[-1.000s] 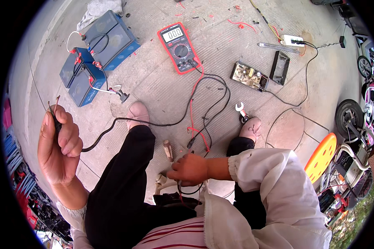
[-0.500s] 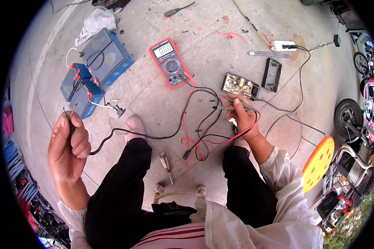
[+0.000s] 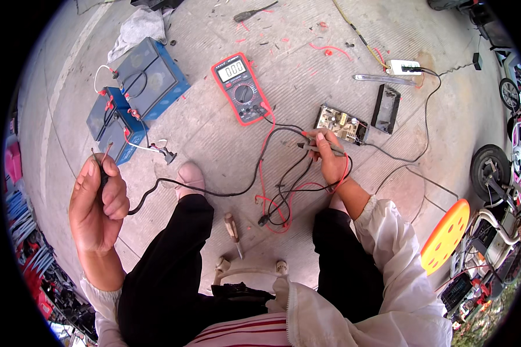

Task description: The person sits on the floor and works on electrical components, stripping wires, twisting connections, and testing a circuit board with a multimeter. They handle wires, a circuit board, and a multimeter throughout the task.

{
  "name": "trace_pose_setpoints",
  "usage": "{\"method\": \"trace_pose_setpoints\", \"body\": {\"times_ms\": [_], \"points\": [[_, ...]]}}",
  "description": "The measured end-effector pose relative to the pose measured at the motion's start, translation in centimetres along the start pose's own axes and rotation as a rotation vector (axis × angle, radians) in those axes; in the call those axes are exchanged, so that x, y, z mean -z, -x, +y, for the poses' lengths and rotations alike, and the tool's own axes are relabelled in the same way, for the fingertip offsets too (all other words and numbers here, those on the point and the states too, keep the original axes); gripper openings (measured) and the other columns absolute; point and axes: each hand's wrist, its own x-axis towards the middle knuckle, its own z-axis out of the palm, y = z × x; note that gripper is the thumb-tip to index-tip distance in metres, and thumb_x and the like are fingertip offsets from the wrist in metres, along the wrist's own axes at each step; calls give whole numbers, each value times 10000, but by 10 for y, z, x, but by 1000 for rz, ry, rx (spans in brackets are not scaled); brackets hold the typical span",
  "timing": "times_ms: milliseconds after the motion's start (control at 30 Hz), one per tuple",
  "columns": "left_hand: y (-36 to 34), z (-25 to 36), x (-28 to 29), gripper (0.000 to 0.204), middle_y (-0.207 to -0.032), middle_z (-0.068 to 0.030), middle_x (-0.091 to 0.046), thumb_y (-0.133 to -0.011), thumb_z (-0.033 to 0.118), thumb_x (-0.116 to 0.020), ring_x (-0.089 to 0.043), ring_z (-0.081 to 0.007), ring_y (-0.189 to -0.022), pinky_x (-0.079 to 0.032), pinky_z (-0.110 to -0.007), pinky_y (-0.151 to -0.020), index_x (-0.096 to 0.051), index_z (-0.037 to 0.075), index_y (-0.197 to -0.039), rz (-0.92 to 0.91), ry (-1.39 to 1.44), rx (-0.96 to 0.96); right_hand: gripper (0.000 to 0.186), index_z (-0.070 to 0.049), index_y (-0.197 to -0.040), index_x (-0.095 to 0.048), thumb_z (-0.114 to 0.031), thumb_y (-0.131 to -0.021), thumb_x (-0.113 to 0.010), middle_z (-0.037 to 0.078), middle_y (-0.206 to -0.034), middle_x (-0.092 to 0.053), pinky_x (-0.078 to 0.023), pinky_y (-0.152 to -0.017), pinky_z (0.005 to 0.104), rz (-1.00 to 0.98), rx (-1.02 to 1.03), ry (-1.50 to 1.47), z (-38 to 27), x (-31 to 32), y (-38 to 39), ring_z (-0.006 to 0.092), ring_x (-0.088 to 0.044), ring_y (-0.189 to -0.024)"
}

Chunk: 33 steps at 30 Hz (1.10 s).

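Observation:
My left hand [image 3: 99,202] is raised at the left, its fingers closed round the end of a black cable [image 3: 214,193]; two bare wire ends stick up above the fingertips. In my right hand [image 3: 330,159] are the multimeter's test probes [image 3: 324,148], pinched together with their tips pointing left. Their red and black leads run in loops to the red-edged multimeter [image 3: 243,92], which lies face up with its display lit. Just beyond my right hand, an open black case with a circuit board [image 3: 340,122] lies on the floor.
Blue batteries [image 3: 156,78] joined by wires stand at the left, near a grey rag [image 3: 139,34]. A black case cover [image 3: 386,109], metal strip [image 3: 382,79] and white power strip [image 3: 404,67] lie at the right. A screwdriver [image 3: 233,231] lies between my feet; an orange stool [image 3: 448,234] stands right.
My right hand has moved a little left with the probes, away from the circuit board. The left hand keeps hold of the cable end. The whole view has shifted slightly.

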Motion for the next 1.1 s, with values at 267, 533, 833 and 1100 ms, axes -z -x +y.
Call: {"method": "trace_pose_setpoints", "body": {"times_ms": [267, 533, 833, 1100], "points": [[-5, -2, -4, 280, -647, 24, -384, -1059, 289, -466, -279, -33, -508, -223, -181, -437, -525, 17, -1022, -5, -6, -2, 244, -16, -1163, -498, -227, -1040, -488, 124, -1081, -599, -516, -674, 282, 333, 345, 3, -13, 16, -29, 165, -640, -852], [-7, -2, -2, 282, -645, 23, -383, -1059, 286, -465, -278, -33, -507, -221, -182, -436, -524, 12, -1025, 3, -11, 4, 196, -21, -1142, -489, -182, -1031, -507, 102, -1021, -605, -538, -733, 286, 329, 357, 146, 4, 4, -45, 148, -643, -873], [-8, -2, 0, 286, -644, 25, -367, -1060, 290, -462, -279, -34, -511, -220, -183, -439, -515, 10, -1034, -2, -7, 9, 178, -26, -1137, -509, -163, -1024, -512, 93, -1042, -588, -542, -746, 287, 332, 387, 209, 11, 4, -55, 149, -643, -876], [-8, -1, 3, 287, -645, 23, -373, -1061, 292, -458, -285, -35, -514, -225, -185, -441, -519, 13, -1030, 12, -2, 22, 182, -14, -1110, -533, -175, -1024, -533, 96, -1073, -594, -551, -788, 285, 346, 394, 195, 13, 2, -56, 159, -660, -909]]}}
